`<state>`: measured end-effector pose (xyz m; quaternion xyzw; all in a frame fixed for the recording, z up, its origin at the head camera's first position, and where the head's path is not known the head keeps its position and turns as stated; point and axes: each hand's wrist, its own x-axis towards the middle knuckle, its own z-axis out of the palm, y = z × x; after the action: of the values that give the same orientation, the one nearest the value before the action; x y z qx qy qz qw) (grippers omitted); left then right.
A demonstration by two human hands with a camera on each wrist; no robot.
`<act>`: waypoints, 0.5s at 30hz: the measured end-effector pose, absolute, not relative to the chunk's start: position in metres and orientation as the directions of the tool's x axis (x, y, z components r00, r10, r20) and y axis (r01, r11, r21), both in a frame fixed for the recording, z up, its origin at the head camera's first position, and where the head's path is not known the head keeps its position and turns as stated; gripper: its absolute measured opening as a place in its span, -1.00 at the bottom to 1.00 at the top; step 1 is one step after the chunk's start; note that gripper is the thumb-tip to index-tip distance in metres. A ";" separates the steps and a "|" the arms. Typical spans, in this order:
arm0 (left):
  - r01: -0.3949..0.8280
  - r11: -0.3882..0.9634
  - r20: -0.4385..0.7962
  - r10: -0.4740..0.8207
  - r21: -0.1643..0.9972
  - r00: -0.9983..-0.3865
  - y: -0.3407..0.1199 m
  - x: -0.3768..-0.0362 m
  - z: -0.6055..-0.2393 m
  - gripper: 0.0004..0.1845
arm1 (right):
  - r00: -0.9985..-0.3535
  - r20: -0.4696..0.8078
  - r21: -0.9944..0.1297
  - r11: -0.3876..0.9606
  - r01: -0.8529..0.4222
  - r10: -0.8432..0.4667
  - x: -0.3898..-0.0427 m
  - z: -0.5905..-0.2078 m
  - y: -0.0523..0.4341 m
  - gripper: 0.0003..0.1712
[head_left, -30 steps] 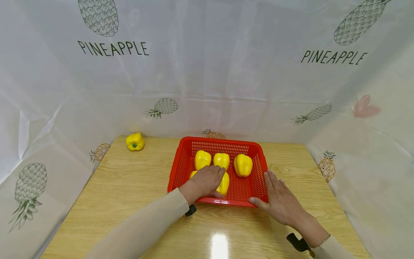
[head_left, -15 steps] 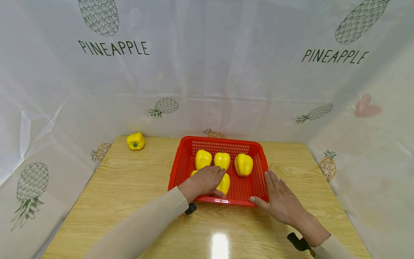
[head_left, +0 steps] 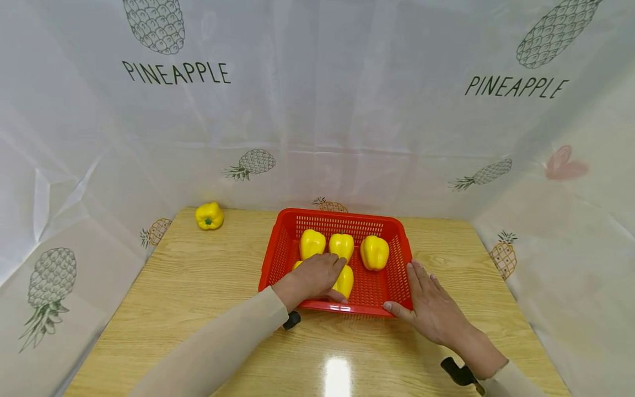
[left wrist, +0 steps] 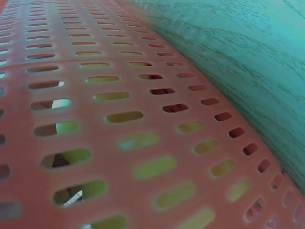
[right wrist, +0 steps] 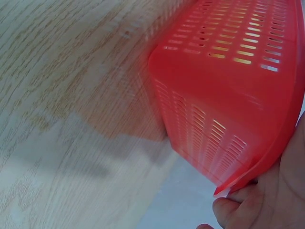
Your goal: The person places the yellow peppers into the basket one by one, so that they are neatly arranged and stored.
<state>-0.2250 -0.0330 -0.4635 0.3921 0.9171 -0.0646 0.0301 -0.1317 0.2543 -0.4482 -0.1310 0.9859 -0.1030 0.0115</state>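
A red perforated plastic basket (head_left: 377, 310) stands on the table with several yellow bell peppers inside. In the head view my left hand (head_left: 312, 275) reaches over its front rim and grips a yellow bell pepper (head_left: 344, 282), fingers over the top and thumb on the near side. Part of that pepper is hidden under the hand. Two peppers (head_left: 312, 244) (head_left: 342, 246) lie just behind the hand, and another pepper (head_left: 374, 253) sits to the right. My right hand (head_left: 434, 309) rests at the basket's front right corner, fingers straight along the right rim, thumb at the front rim.
One more yellow bell pepper (head_left: 209, 215) lies on the wooden table (head_left: 198, 275) at the back left corner. A pale sheet (head_left: 317, 110) printed with pineapples hangs behind and along both sides. The left wrist view shows mostly the basket's slotted wall (left wrist: 109, 105).
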 end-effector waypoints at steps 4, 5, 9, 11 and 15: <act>0.722 0.687 -0.088 0.717 -0.081 -0.692 -0.033 -0.225 -0.462 0.11 | -0.966 -0.001 -0.211 0.944 -0.254 -0.260 -0.132 -0.449 0.254 0.30; 0.723 0.686 -0.082 0.718 -0.082 -0.691 -0.033 -0.225 -0.462 0.11 | -0.966 -0.002 -0.211 0.944 -0.253 -0.260 -0.132 -0.449 0.254 0.30; 0.723 0.685 -0.048 0.722 -0.087 -0.690 -0.034 -0.226 -0.460 0.06 | -0.966 -0.004 -0.210 0.944 -0.253 -0.260 -0.132 -0.449 0.254 0.30; 0.721 0.688 -0.035 0.721 -0.082 -0.692 -0.034 -0.227 -0.461 0.04 | -0.965 -0.006 -0.208 0.945 -0.253 -0.260 -0.132 -0.449 0.254 0.30; 0.720 0.692 -0.026 0.720 -0.059 -0.694 -0.036 -0.228 -0.458 0.02 | -0.966 -0.009 -0.206 0.946 -0.251 -0.258 -0.132 -0.448 0.253 0.31</act>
<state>-0.2279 -0.0360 -0.4585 0.3913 0.9197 -0.0324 0.0005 -0.1324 0.2532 -0.4479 -0.1291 0.9862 -0.1020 0.0180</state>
